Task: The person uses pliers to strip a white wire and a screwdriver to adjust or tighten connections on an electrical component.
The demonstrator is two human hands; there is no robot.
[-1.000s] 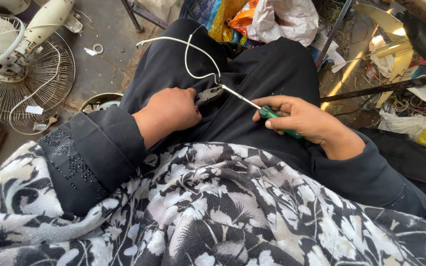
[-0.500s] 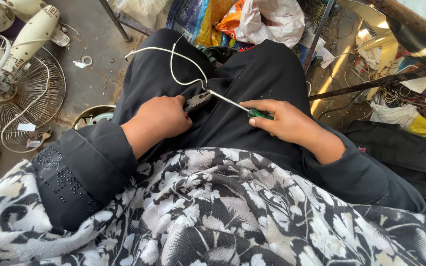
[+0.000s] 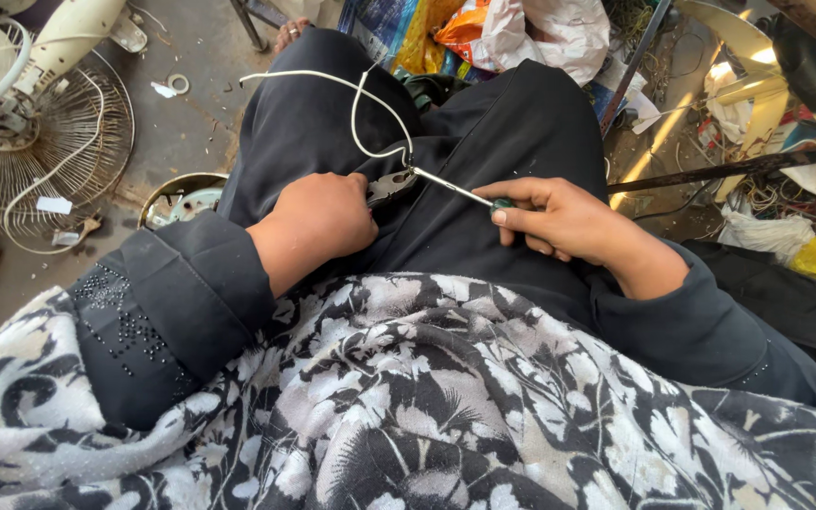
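Pliers [image 3: 391, 185] gripped in my left hand [image 3: 318, 222] pinch the white wire [image 3: 370, 142]; my right hand's [image 3: 559, 219] screwdriver [image 3: 455, 189] beside them could slip and jab my lap.

My pliers [image 3: 391, 186] lie dark and nearly level across my lap, nose pointing right, clamped on the white wire [image 3: 370, 113], which loops up over my knee. My green-handled screwdriver [image 3: 465, 194] slants its thin shaft tip against that nose.
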